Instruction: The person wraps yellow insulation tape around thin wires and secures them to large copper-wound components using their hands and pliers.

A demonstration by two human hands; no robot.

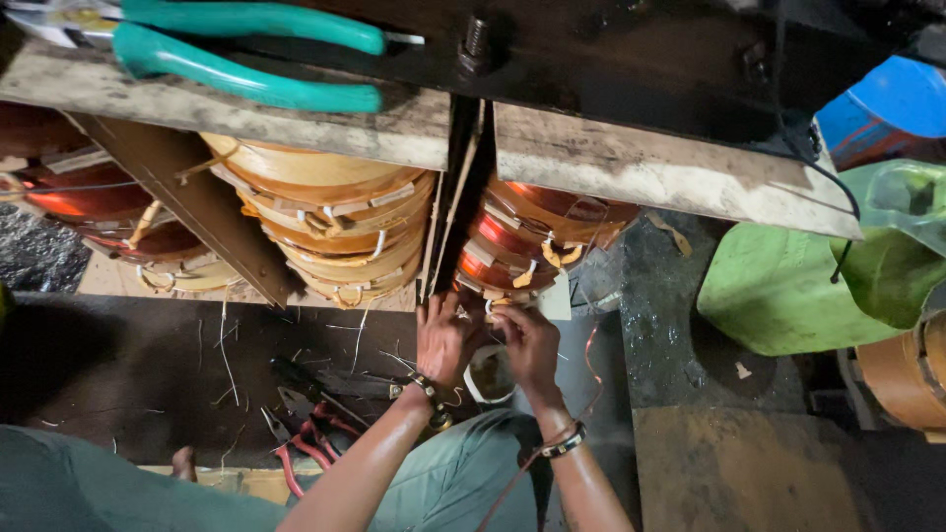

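From the head camera, the left hand (445, 337) and the right hand (525, 340) meet, fingers pinched together, at the lower edge of the copper-wound coil (537, 236) beneath the wooden bench plank (670, 172); what exactly they pinch I cannot tell. A thin copper wire (591, 365) trails by the right wrist. To work well here, I judge, keep that wire taut and kink-free. Red-handled pliers (301, 443) lie on the floor; teal-handled pliers (246, 54) rest above

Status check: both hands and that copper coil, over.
Left hand and right hand both pinched at the bottom of the copper coil. What they pinch is hidden. Loose copper wire trails beside the right hand.
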